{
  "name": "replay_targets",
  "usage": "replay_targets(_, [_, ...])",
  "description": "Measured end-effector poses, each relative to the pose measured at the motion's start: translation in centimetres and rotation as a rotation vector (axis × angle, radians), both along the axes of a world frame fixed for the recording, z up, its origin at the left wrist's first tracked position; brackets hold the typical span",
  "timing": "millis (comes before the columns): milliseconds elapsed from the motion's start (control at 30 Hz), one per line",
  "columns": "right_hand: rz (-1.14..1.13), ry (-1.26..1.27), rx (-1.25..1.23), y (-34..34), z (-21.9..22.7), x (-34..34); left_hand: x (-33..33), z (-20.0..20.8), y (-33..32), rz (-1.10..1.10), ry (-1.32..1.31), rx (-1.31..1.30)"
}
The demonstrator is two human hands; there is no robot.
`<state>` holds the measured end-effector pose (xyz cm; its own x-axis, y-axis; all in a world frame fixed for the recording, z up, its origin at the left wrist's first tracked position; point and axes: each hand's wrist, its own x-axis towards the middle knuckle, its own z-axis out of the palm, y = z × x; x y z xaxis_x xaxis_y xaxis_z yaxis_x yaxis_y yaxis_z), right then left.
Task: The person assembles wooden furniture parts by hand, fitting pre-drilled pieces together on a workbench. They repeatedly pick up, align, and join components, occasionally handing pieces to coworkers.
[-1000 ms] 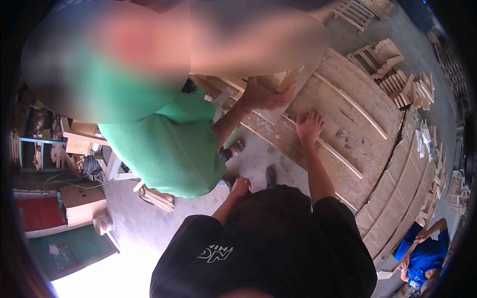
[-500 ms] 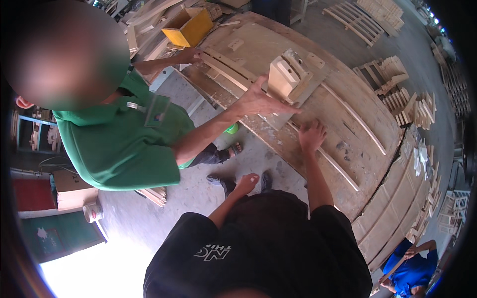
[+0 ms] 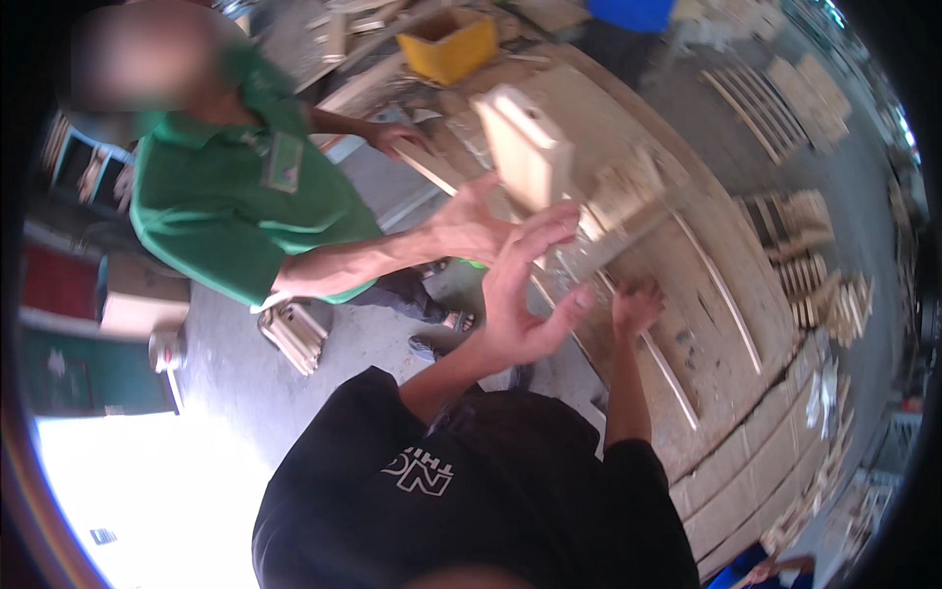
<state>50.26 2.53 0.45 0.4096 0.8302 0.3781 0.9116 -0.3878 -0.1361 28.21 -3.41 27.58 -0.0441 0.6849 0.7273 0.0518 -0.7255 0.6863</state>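
Note:
My left hand (image 3: 530, 294) is raised with its fingers spread and holds nothing. It overlaps a co-worker's hand (image 3: 476, 221) in the picture; I cannot tell whether they touch. That co-worker's hand is at a pale wooden block (image 3: 525, 147), tilted up over the workbench (image 3: 687, 363). Other wooden pieces (image 3: 628, 191) sit on a flat board just right of the block. Somewhat blurred, my right hand (image 3: 638, 306) rests on the bench with fingers loosely apart, beside a thin wooden strip (image 3: 670, 378). The co-worker's other hand (image 3: 392, 137) is at a long wooden bar (image 3: 424, 167).
A person in a green shirt (image 3: 211, 221) stands close on my left. A yellow box (image 3: 448, 46) sits at the bench's far end. Another long strip (image 3: 721, 290) lies toward the right edge. Stacked wooden parts (image 3: 795, 231) stand on the floor beyond.
My left hand has come up from near my body toward the wooden block. The block has been raised and tilted off the pieces beside it. My right hand remains on the bench.

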Motion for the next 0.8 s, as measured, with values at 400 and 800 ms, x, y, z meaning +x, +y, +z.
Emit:
replay_targets(400, [0.082,-0.103,-0.014,-0.7,-3.6,0.2,-12.1,9.6,-4.1,0.223,0.025,-0.130])
replay_targets(800, [0.416,0.889,0.290,-4.8,-6.3,6.3,2.9,-9.5,-7.5,-0.345,0.672,-0.294])
